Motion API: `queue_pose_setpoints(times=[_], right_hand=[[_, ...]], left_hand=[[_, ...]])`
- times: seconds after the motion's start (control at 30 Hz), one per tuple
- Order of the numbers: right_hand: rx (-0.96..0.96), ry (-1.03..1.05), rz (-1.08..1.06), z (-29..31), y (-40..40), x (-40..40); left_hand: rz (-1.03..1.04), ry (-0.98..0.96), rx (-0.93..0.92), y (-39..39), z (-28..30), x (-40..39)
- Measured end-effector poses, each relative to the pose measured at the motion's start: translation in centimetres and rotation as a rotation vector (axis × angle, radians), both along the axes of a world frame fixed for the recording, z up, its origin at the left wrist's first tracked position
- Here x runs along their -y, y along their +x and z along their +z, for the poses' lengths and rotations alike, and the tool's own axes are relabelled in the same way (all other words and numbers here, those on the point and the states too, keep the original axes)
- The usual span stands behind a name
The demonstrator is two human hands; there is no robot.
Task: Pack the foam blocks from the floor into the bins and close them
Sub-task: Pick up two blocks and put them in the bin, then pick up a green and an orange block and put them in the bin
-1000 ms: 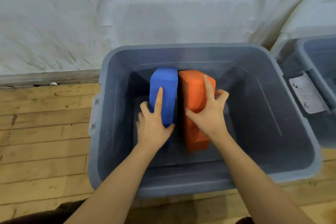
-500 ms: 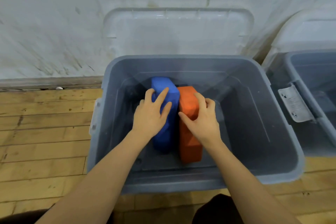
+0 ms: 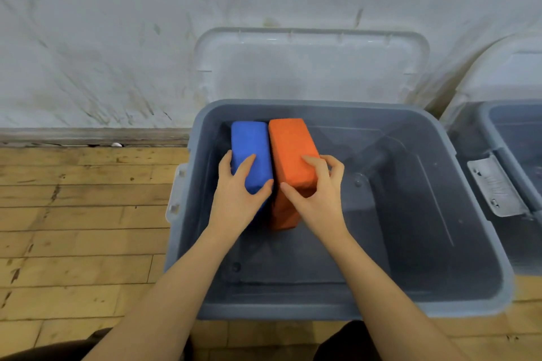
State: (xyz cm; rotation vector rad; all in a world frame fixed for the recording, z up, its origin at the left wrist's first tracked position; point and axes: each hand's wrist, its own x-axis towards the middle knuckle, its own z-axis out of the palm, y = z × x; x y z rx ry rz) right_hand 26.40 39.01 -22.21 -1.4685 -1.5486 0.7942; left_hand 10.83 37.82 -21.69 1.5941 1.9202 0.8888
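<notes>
Against the scuffed white wall (image 3: 88, 38), on the wooden floor (image 3: 73, 228), our grey bin (image 3: 440, 243) stands open, its pale lid (image 3: 311, 67) leaning upright behind its far rim. At the right edge of the view a second bin (image 3: 516, 138) sits just beside it, also open, with a lid (image 3: 504, 67) propped behind; we can see only a slice of its inside, so we cannot say what it holds.

Down in the far left corner of our bin two foam blocks stand on edge, side by side and touching: the blue block (image 3: 249, 152) nearest the left wall, the orange block (image 3: 289, 152) against its right face. The rest of the bin floor is bare.

Our left hand (image 3: 237, 199) wraps the near end of the blue block, fingers on its top and left side, thumb in the seam between the blocks; that grip holds the block. Our right hand (image 3: 319, 199) clasps the near end of the orange block, thumb at the seam, fingers curled over top and right side.

We judge the task barely begun: two blocks are in, still being settled. No loose blocks show on the visible floor, so how many remain we cannot tell. Both lids have yet to be closed.
</notes>
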Motion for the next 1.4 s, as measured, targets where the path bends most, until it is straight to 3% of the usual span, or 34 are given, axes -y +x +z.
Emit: queue_pose_setpoints(times=[0.07, 0.23, 0.37, 0.5, 0.67, 0.8, 1.03, 1.2, 1.4], right_hand=[[0.020, -0.016, 0.071, -0.9, -0.8, -0.6], [0.293, -0.185, 0.208, -2.9, -1.2, -0.7], [0.243, -0.183, 0.198, -2.7, -1.7, -0.1], [0.457, -0.203, 0.199, -0.6, -0.6, -0.2], [0.421, -0.015, -0.009, 3.1, 4.3, 0.7], [0.422, 0.104, -0.192, 5.0, 9.5, 3.6], [0.412, 0.160, -0.659, 5.5, 16.3, 14.6], [0.404, -0.042, -1.022, 2.4, 19.7, 27.7], [0.449, -0.497, -1.191, -5.7, 20.5, 41.3]], left_hand=[[0.004, -0.014, -0.041, -1.0, -0.8, -0.3], [-0.077, -0.033, -0.448, -2.6, -2.2, -0.3], [-0.091, -0.033, -0.528, -3.0, -1.5, 0.3], [-0.135, 0.060, -0.532, -2.0, 0.2, 0.1], [-0.293, 0.165, -0.462, 2.8, 4.0, -1.3], [-0.556, 0.260, -0.378, 8.5, 5.7, -2.2], [-0.993, 0.379, -0.062, 19.8, 7.4, 3.0], [-1.319, 0.412, 0.071, 26.6, 5.0, 12.7], [-1.553, 0.079, -0.046, 30.3, -4.1, 22.9]])
